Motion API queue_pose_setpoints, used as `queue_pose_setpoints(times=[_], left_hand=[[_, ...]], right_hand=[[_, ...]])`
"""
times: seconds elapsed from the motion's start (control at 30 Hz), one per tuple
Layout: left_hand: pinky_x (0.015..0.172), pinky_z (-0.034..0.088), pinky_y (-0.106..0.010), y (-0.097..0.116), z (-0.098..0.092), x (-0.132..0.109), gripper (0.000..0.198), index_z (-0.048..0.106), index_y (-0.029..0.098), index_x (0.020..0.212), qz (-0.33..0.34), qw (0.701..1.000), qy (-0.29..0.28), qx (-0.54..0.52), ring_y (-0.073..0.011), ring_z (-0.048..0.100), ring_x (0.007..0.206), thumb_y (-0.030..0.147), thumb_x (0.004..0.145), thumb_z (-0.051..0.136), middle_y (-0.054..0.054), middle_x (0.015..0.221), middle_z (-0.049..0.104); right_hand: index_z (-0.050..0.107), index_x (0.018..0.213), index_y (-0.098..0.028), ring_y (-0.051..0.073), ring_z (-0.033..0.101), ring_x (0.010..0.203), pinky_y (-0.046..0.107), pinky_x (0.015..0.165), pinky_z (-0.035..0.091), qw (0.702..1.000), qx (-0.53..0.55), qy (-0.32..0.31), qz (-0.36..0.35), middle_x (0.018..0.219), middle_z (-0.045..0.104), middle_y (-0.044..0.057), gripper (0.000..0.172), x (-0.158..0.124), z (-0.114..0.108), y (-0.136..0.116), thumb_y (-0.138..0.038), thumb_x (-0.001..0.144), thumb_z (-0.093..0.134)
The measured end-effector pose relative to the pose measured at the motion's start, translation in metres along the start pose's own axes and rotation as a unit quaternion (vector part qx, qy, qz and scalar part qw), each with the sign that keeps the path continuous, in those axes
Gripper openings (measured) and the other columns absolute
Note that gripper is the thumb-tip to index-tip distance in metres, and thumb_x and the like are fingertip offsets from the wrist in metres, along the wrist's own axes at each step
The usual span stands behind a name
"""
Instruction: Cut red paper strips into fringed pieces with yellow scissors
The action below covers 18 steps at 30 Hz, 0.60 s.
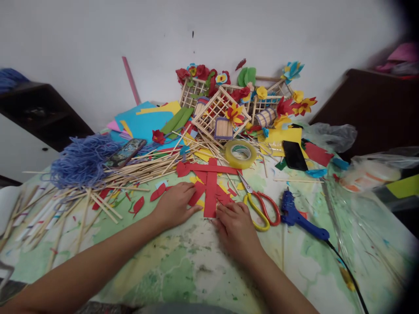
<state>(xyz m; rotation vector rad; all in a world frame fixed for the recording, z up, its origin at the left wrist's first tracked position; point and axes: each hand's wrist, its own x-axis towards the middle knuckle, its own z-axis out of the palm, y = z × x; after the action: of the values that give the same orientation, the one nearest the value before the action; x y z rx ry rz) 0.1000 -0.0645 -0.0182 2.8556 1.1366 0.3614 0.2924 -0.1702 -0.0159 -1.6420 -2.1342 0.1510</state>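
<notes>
A red paper strip [210,196] lies upright in front of me, crossed near its top by another red crosspiece [219,168]. My left hand [176,205] rests on the table left of the strip, thumb and fingers apart, beside a small red paper piece [197,194]. At the strip's lower right edge is my right hand [236,222], its fingers bent together and touching the paper; the fingertips are partly hidden. Scissors [253,198] with red and yellow handles lie just beyond my right hand. Red paper leaf shapes [137,205] are scattered to the left.
Bamboo sticks [147,163] and blue yarn [85,161] cover the left side. A tape roll [240,153] sits behind the strips. To the right are a blue glue gun [301,216] with a cord and a black phone [294,155]. Stick frames [219,113] with paper flowers stand against the wall.
</notes>
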Motion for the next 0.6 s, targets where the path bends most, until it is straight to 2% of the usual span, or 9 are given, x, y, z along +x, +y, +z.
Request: queue_pose_setpoints(times=[0.07,0.17,0.27,0.33,0.47,0.6], left_hand=[[0.089,0.042,-0.040,0.004,0.000,0.001,0.044,0.056,0.011,0.108,-0.023,1.000,0.002,0.014,-0.0272,0.051,0.105,0.045,0.082,0.045,-0.015,0.110,0.059],[0.084,0.043,-0.037,0.013,0.001,0.005,0.027,0.057,0.012,0.099,-0.036,0.998,-0.012,0.043,-0.0245,0.053,0.095,0.027,0.087,0.038,-0.013,0.098,0.060],[0.077,0.044,-0.035,0.023,0.004,0.008,0.026,0.054,0.014,0.104,-0.035,0.997,-0.031,0.056,-0.0226,0.053,0.089,0.013,0.085,0.036,-0.010,0.094,0.060],[0.078,0.043,-0.035,0.028,0.006,0.009,0.024,0.055,0.015,0.102,-0.023,0.997,-0.048,0.057,-0.0227,0.052,0.090,0.013,0.085,0.037,-0.010,0.095,0.059],[0.080,0.041,-0.039,0.036,0.005,0.011,0.025,0.056,0.013,0.095,-0.043,0.996,-0.053,0.057,-0.0257,0.050,0.093,0.030,0.087,0.040,-0.015,0.095,0.057],[0.077,0.043,-0.040,0.039,0.000,0.016,0.024,0.053,0.013,0.104,-0.098,0.992,-0.056,0.055,-0.0264,0.050,0.093,0.020,0.083,0.043,-0.015,0.097,0.056]], right_hand=[[0.064,0.095,-0.021,0.019,0.052,0.094,0.037,0.090,0.030,1.000,0.001,0.009,-0.006,0.102,0.067,0.005,0.019,0.000,0.000,0.000,-0.021,0.084,0.048],[0.064,0.097,-0.021,0.019,0.052,0.095,0.038,0.090,0.030,1.000,0.003,0.020,-0.013,0.103,0.067,0.004,0.020,-0.001,0.001,0.000,-0.020,0.084,0.049],[0.064,0.099,-0.020,0.020,0.053,0.096,0.038,0.089,0.031,0.999,0.005,0.028,-0.021,0.101,0.068,0.004,0.021,-0.002,0.000,0.000,-0.021,0.084,0.048],[0.064,0.098,-0.020,0.020,0.053,0.096,0.039,0.089,0.031,0.999,0.011,0.035,-0.022,0.100,0.068,0.004,0.021,-0.002,-0.001,0.000,-0.022,0.084,0.048],[0.065,0.095,-0.021,0.020,0.053,0.094,0.038,0.088,0.032,0.999,0.030,0.038,-0.023,0.097,0.069,0.003,0.019,-0.002,-0.001,0.002,-0.021,0.083,0.049],[0.064,0.092,-0.022,0.019,0.054,0.090,0.036,0.085,0.033,0.998,0.043,0.029,-0.025,0.091,0.069,0.002,0.018,-0.002,-0.002,0.005,-0.022,0.083,0.048]])
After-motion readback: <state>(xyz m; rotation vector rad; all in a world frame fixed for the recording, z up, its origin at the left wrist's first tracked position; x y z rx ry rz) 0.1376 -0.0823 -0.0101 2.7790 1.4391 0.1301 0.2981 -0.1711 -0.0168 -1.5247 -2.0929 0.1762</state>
